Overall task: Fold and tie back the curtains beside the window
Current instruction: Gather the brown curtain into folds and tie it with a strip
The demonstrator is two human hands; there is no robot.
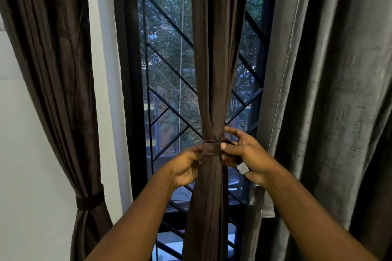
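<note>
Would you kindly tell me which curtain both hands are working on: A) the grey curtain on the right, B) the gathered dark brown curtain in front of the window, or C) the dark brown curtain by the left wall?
B: the left hand and right hand both pinch the dark brown fabric tie band wrapped round the gathered dark brown middle curtain.

This is a room in a home, seen at its window. Full-length fabric curtains hang here. A brown curtain (53, 70) at 9 o'clock is cinched by a tie-back band (89, 200) against a white plastered wall (25, 154). A gathered middle curtain (214, 48) with its middle band (212, 148) hangs at the centre, and a grey curtain (328, 91) at 3 o'clock. Behind them, at 12 o'clock, a black diagonal window grille (169, 21) guards glass facing trees (163, 36).
</note>
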